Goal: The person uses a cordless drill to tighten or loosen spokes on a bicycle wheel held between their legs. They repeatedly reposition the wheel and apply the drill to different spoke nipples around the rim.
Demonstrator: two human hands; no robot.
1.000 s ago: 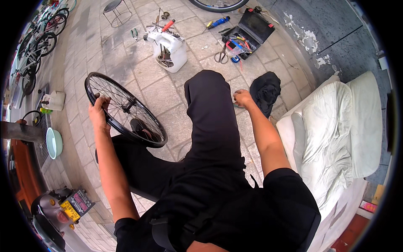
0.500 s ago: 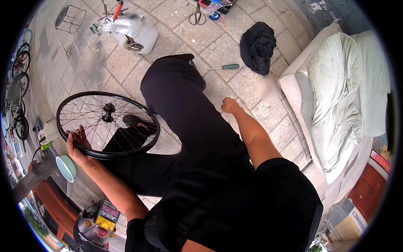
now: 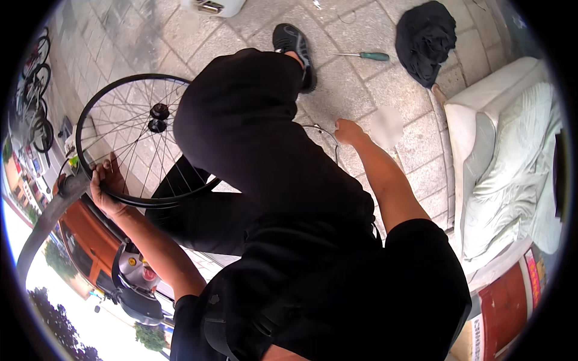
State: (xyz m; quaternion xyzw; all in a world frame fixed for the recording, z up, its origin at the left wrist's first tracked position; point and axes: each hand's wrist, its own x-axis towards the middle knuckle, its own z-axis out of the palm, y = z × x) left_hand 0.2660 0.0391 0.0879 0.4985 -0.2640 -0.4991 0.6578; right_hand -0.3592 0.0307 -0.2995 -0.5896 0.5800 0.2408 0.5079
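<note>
L hand (image 3: pixel 108 185) clamped on wheel (image 3: pixel 158 118) at its lower-L rim, fingers thru btwn spokes. Wheel's tilted, in front of L leg (image 3: pixel 198 216), R edge partly hidden behind R knee (image 3: pixel 223 102). R hand (image 3: pixel 348 132) out past R thigh, fingers curled in; can't tell if it's gripping the thin curved wire (image 3: pixel 335 143) just beside it. Screwdriver (image 3: pixel 374 56), green handle, flat on paving (image 3: pixel 337 99) btwn shoe (image 3: pixel 294 53) & blk cloth (image 3: pixel 425 43). Pale cushion (image 3: pixel 512 168) far R. White jug (image 3: pixel 221 7) cut off, top edge.
</note>
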